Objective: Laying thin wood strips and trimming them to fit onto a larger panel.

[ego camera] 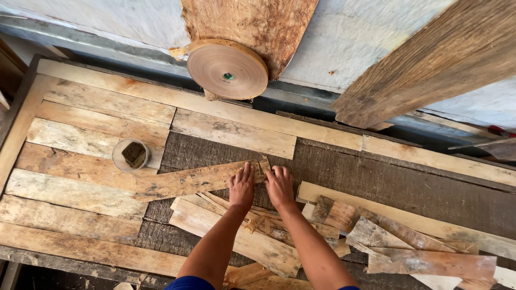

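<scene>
We press our left hand [241, 187] and right hand [279, 187], grips flat and apart, on the long weathered wooden plank [188, 181]; keeping it flush against the tabletop [80, 161] matters.

we see a brown tape roll [227, 69] leaning at the back wall, under a rough slab of wood [252, 21]. a small round tub [130, 154] with a dark sponge sits on the pale boards [75, 161] to the left. a thick beam [430, 64] slants across the upper right.
</scene>
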